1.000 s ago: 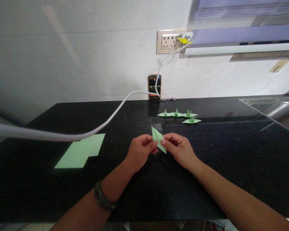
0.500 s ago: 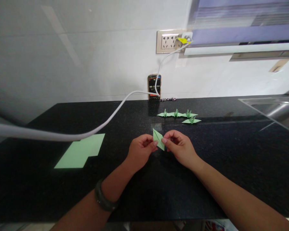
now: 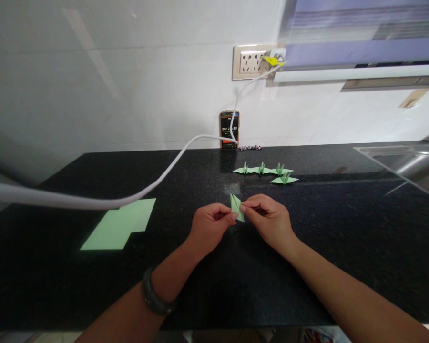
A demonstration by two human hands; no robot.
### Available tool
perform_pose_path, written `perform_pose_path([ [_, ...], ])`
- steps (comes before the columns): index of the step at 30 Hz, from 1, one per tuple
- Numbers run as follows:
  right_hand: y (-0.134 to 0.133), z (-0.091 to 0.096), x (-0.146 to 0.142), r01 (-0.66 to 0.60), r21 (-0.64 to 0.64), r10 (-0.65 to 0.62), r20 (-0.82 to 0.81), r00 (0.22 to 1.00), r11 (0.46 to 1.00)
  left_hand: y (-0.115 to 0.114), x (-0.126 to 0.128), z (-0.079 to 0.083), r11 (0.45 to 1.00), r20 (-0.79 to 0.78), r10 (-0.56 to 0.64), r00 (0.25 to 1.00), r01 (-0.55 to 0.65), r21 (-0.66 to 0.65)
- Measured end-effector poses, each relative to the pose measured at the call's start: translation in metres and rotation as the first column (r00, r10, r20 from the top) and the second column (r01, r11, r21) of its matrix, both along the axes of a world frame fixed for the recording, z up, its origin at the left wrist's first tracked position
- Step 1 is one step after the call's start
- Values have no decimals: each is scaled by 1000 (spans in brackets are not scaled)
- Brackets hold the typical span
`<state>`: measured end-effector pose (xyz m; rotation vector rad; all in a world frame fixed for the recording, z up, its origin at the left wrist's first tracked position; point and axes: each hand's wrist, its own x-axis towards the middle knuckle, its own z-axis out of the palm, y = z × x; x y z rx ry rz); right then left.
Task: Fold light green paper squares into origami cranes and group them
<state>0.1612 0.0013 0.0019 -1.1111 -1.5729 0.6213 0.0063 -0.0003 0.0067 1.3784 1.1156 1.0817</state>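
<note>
Between my two hands is a small piece of folded green paper (image 3: 237,207), pointed at the top and bottom, with fold lines on its face. My left hand (image 3: 210,226) pinches its lower left edge between thumb and fingers. From the other side, my right hand (image 3: 270,218) pinches the right edge near its middle. Both hands are held above the black countertop (image 3: 232,290). Beyond them, several green folded paper cranes (image 3: 261,168) stand with wings spread, most in a row and one (image 3: 285,179) in front at the right.
Flat green paper sheets (image 3: 109,231) lie at the left. A white cable (image 3: 171,167) arches across the left side to a phone (image 3: 229,129) leaning on the wall, beside a beaded strap (image 3: 249,148). A sink (image 3: 414,164) is at the right, a socket panel (image 3: 250,62) above.
The folded paper has turned and looks narrower, with its upper point now split in two. My left hand has shifted slightly right; the cranes and sheets stay put.
</note>
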Motion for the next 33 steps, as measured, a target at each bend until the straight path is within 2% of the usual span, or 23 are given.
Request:
perform_pose_path([
  [3, 0, 0, 0, -28, -36, 27, -21, 999, 999, -1, 1, 0, 1000, 28, 1, 1000, 0, -18],
  [5, 0, 0, 0, -82, -123, 73, -76, 994, 989, -1, 0, 0, 1000, 30, -5, 1000, 5, -8],
  [8, 1, 1, -1, -197, -259, 143, -211, 967, 946, -1, -1, 0, 999, 23, -32, 999, 32, 14],
  [12, 2, 2, -3, -315, -345, 175, -381, 908, 884, 1, -3, 1, 984, -16, -90, 996, 91, 152],
  [15, 2, 3, -3, -371, -367, 195, -435, 879, 853, 2, -3, 1, 959, -46, -100, 994, 108, 261],
  [17, 2, 3, -3, -386, -371, 204, -444, 873, 844, 2, -4, 1, 951, -46, -139, 989, 146, 273],
  [20, 3, 4, -1, -388, -363, 216, -431, 876, 848, 1, -4, 1, 942, -58, -166, 984, 175, 287],
  [24, 5, 5, 2, -378, -327, 245, -382, 891, 866, 0, -6, 4, 917, -169, -104, 980, 160, 364],
  [27, 6, 5, 5, -353, -263, 274, -293, 916, 898, 0, -7, 7, 874, -271, -78, 959, 197, 444],
  [30, 6, 6, 8, -323, -148, 305, -131, 943, 935, -1, -8, 7, 819, -367, -35, 929, 237, 522],
  [33, 5, 10, 10, -331, -48, 331, -6, 943, 942, -1, -8, 6, 764, -417, 2, 909, 268, 587],
])
